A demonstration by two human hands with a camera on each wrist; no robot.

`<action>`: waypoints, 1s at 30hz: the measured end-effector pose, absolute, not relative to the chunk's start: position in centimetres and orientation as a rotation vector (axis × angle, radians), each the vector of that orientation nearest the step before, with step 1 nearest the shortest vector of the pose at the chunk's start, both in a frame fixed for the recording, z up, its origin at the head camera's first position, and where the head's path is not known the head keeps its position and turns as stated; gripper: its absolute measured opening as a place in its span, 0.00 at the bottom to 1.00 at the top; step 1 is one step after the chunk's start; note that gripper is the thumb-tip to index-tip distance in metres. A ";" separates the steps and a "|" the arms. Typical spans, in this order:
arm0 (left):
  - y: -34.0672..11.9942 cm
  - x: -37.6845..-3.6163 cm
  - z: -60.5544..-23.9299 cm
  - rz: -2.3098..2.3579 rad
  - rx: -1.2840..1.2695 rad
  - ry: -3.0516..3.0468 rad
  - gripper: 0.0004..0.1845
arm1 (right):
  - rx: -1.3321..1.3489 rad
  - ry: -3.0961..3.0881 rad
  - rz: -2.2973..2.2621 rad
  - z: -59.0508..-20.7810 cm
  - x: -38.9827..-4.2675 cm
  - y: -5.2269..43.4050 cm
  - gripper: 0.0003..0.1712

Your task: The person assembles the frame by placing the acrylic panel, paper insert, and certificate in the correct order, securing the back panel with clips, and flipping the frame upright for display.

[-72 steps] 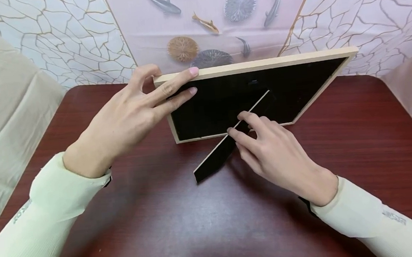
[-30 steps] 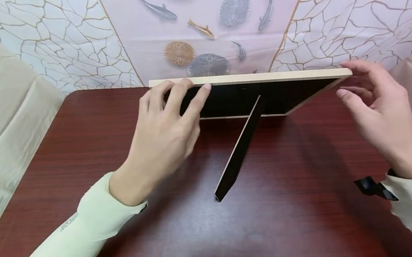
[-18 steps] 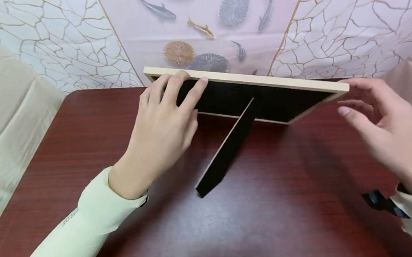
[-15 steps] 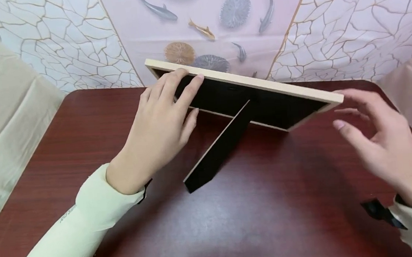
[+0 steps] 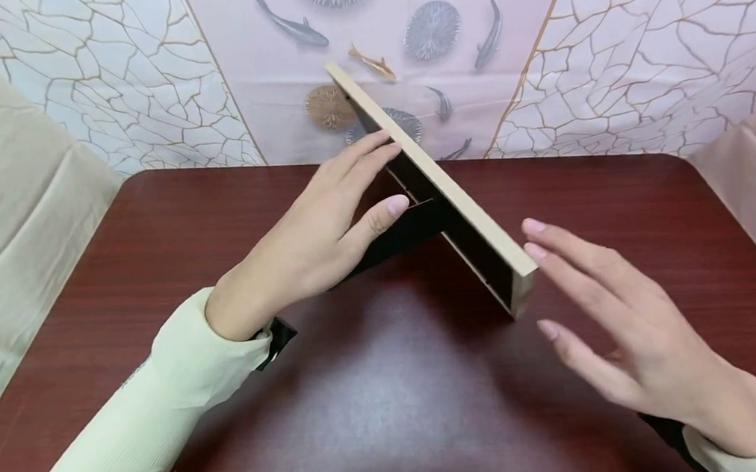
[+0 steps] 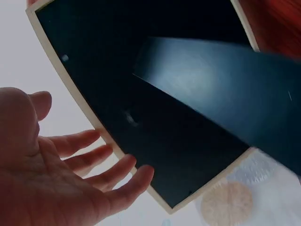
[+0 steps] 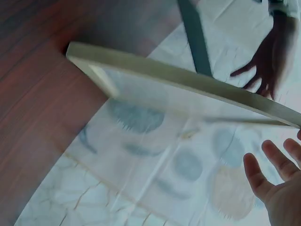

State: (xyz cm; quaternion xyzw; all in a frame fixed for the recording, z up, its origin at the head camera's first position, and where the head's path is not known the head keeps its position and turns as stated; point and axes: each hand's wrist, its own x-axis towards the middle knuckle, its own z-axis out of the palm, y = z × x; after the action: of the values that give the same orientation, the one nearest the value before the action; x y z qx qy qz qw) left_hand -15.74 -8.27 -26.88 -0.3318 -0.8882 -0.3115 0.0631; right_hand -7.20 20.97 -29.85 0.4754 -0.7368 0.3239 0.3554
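A picture frame [image 5: 430,169] with pale wooden edges and a black back stands on the table, turned diagonally. Its black easel leg [image 5: 405,235] is swung out behind, partly covered by my left hand [image 5: 311,238]. That hand's straight fingertips touch the top edge, with the thumb held above the leg. In the left wrist view, the frame's dark back [image 6: 94,61] and the leg [image 6: 211,89] show close up. My right hand [image 5: 635,318] is beside the near corner, fingers extended; whether a fingertip touches it I cannot tell. The right wrist view shows the glossy front within the wooden edge [image 7: 155,70].
The dark red wooden table [image 5: 367,417] has rounded back corners. Behind it hangs a cloth [image 5: 387,33] printed with fish and round leaf shapes, with a crackle pattern at both sides. Pale fabric [image 5: 10,201] borders the left side.
My right hand has left the leg for the frame's right end. The frame has turned, its right end swinging toward me and its left end away, while my left fingers stay on its top edge.
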 end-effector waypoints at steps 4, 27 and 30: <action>-8.0 -15.1 -26.4 -1.039 -1.070 -2.701 0.32 | 1.322 -1.922 0.780 -29.8 -7.3 19.8 0.27; -5.1 -5.6 -27.6 -0.139 -1.133 -2.213 0.32 | 1.083 -2.512 0.610 -24.5 -22.5 16.4 0.35; -5.0 -4.5 -28.4 -0.002 -1.090 -2.150 0.33 | 1.059 -2.633 0.537 -23.7 -24.8 15.2 0.35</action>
State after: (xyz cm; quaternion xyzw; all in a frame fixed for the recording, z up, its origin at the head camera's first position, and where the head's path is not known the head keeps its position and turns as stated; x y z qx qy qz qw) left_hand -4.48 -4.97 -28.42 -0.4224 -0.8329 -0.0008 0.3576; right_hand -24.76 15.24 -23.65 0.3638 -0.9043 0.1844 0.1263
